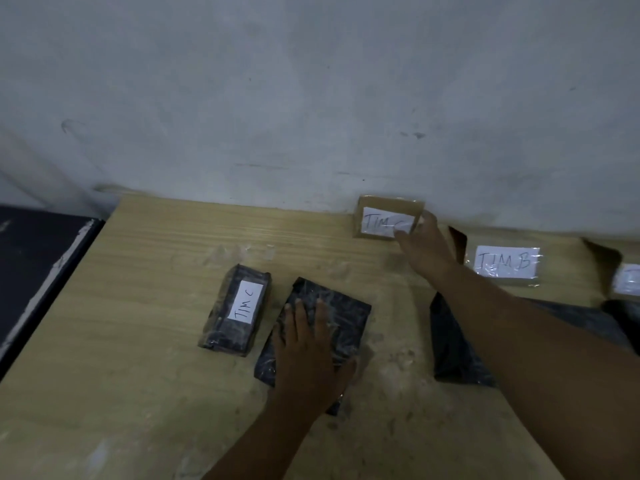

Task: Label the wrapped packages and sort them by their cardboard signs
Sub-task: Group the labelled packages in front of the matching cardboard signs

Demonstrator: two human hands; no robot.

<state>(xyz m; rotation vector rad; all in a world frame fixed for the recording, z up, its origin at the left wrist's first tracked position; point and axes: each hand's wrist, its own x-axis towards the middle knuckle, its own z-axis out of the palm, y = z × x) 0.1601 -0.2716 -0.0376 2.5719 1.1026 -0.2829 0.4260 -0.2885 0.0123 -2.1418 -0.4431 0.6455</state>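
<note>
- Left grip (308,355): fingers spread flat, pressing on the dark film-wrapped flat package (343,317) near the centre of the worktop. You can see no label on it.
- Right grip (424,242): thumb and fingertips pinch the right edge of the brown cardboard sign with the white "TIM C" slip (382,220), which stands against the wall.
- Risk: you hold the sign by one edge only. A tug may tip it flat or shift it, and the sort loses its marker.
- Risk: the film looks slick. A push may skid the package into the dark wrapped package with the white "TIM C" label (235,310), just beside it on the left.
- Risk: unlabelled, it could land at the wrong sign. The brown cardboard sign marked "TIM B" (505,265) stands near on the right. A third sign (628,282) is cut by the frame edge and unreadable.
- Black plastic sheet (453,341) lies beneath your right forearm, so arm drag could pull it.
- Worktop (138,341): pale wood-grain, dusty and smudged.
- Room: dim. Scuffed grey-white wall (311,98) behind, and a dark surface (34,271) abuts on the left.
</note>
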